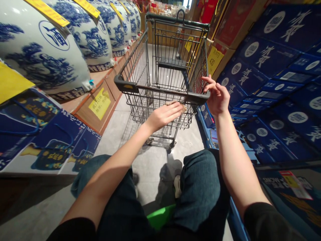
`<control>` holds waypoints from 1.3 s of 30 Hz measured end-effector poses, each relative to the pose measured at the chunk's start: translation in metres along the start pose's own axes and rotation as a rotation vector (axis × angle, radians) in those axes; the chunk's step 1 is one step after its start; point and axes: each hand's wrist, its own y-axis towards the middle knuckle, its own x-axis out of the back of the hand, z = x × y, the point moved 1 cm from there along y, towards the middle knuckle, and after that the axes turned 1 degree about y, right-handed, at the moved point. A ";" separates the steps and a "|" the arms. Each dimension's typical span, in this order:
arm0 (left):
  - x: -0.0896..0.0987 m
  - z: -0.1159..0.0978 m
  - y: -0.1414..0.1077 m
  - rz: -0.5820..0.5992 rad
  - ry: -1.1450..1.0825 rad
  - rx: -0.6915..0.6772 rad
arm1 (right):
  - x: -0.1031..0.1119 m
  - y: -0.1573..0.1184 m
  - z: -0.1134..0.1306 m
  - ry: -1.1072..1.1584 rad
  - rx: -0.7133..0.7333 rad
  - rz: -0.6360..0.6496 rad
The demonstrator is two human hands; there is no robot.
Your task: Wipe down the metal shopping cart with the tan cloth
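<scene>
The left hand (164, 117) has its fingers straight, close together and laid flat over a tan cloth (184, 108). Whether they pinch the cloth or only press on it is hidden beneath the hand. The right hand (218, 97) has its fingers half-bent and parted at the right near corner of the shopping cart (173, 63); whether they are closed on that corner cannot be told.

The cloth is located just below the handle (130, 86), toward its right end, by the near wire side. The cart stands upright on the tiled floor (150, 164), directly ahead of the person's denim-clad knees (200, 174).

Progress, as a judgement: the cloth is in use at the near side, so handling there appears under way. No surface of the cart shows a mark by which finished parts could be told from remaining ones. The far frame and the left side have no hand on them at this moment; their condition is undetermined.

Surroundings: at left, blue-and-white jars (95, 40) line a wooden ledge (110, 87), with printed gift bags (50, 150) nearer. At right, blue cartons (250, 50) are stacked high. A green object (162, 216) shows between the legs; its nature is unconfirmed.
</scene>
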 end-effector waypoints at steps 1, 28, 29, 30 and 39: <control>0.002 0.002 -0.003 -0.005 0.009 0.022 | 0.001 0.000 0.000 -0.007 -0.007 -0.001; 0.064 0.050 -0.063 -0.223 0.211 0.379 | 0.002 -0.004 0.008 0.022 -0.046 -0.006; 0.062 0.050 -0.068 -0.205 0.200 0.392 | 0.002 -0.004 0.008 0.021 -0.044 -0.009; 0.058 0.049 -0.073 -0.170 0.178 0.384 | 0.002 -0.004 0.008 0.022 -0.039 -0.009; 0.076 0.058 -0.084 -0.154 0.181 0.502 | -0.007 -0.005 0.015 0.071 -0.039 -0.070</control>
